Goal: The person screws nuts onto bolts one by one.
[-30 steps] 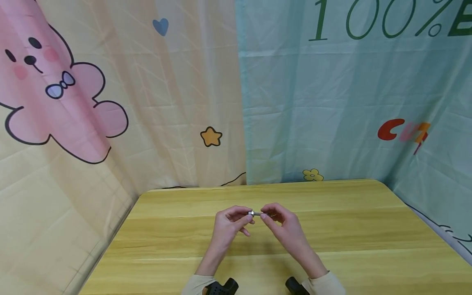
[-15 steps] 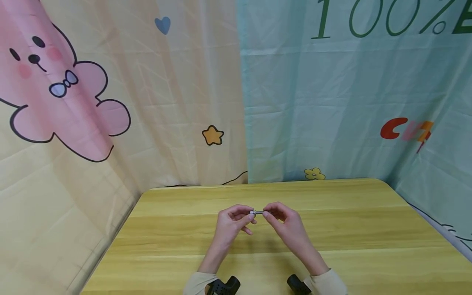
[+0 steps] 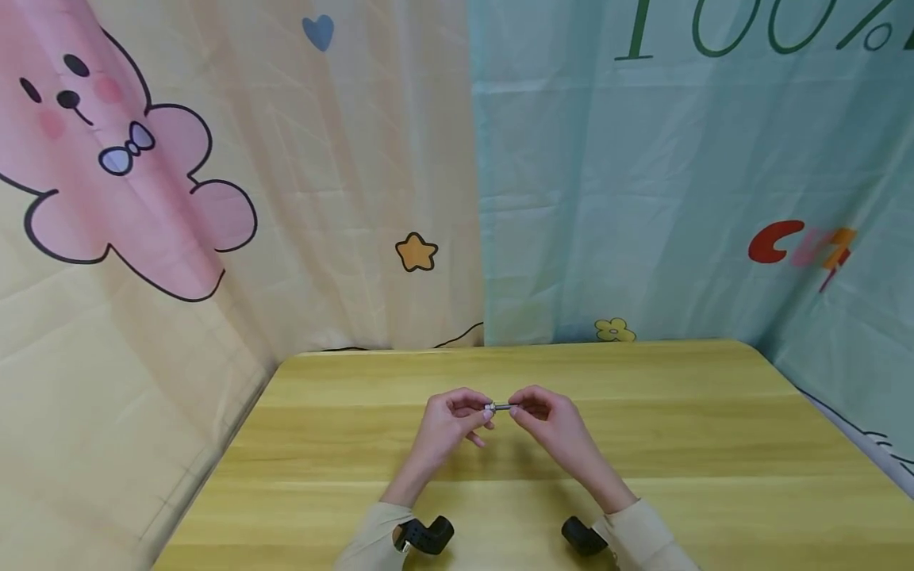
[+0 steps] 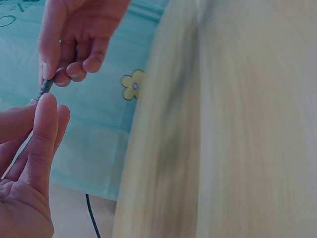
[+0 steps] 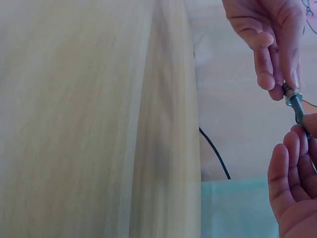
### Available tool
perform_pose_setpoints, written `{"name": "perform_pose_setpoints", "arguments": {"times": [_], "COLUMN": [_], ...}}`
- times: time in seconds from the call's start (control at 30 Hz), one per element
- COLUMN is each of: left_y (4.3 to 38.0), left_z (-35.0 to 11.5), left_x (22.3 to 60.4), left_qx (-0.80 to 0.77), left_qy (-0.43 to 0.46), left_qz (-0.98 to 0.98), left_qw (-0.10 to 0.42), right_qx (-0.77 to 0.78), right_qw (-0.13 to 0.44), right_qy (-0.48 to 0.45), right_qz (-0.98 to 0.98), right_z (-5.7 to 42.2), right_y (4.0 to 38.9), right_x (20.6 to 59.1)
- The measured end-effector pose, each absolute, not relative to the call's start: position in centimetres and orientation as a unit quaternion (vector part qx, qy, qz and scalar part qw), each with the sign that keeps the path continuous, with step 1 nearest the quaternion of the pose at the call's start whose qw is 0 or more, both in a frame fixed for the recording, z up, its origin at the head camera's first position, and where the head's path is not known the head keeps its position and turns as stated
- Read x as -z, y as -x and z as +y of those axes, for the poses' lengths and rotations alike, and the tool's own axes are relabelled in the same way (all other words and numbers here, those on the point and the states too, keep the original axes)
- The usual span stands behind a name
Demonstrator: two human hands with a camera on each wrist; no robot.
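Both hands hold one small metal bolt (image 3: pixel 502 408) lengthwise between them, above the table. My left hand (image 3: pixel 447 424) pinches its left end between thumb and fingers. At the other end, the thumb and fingertips of my right hand (image 3: pixel 554 418) grip the threaded shank. In the right wrist view the bolt (image 5: pixel 298 109) shows its silver thread and a wider nut or washer-like ring beside the left fingertips. The left wrist view shows only a short threaded stretch of the bolt (image 4: pixel 45 88); fingers cover both ends.
The wooden table (image 3: pixel 343 444) spreads beneath both hands. Printed curtains (image 3: pixel 357 159) hang behind it and at both sides. Black wrist-worn devices (image 3: pixel 431 536) sit near the sleeves. A dark cord (image 5: pixel 215 152) hangs beyond the table edge.
The camera view has shifted slightly, so the curtain and table sit higher in the picture. Both hands keep their pinch on the bolt; a little more of its shank shows than one second ago.
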State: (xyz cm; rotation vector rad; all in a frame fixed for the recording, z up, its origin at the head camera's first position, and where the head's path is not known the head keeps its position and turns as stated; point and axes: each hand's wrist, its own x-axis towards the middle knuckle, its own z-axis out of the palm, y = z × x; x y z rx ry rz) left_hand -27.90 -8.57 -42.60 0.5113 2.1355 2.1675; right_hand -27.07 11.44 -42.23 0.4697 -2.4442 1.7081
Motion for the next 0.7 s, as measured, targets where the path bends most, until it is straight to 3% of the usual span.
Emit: {"name": "perform_pose_setpoints", "arguments": {"times": [0.7], "left_y": [30.4], "left_z": [-8.5], "left_x": [44.8], "left_qx": [-0.547], "left_qy": [-0.190], "left_qz": [0.812], "left_qw": [0.077], "right_qx": [-0.482], "right_qw": [-0.056], "right_qy": [-0.192], "right_qz": [-0.853], "right_z": [13.2], "right_y": [30.4], "right_x": [44.5]}}
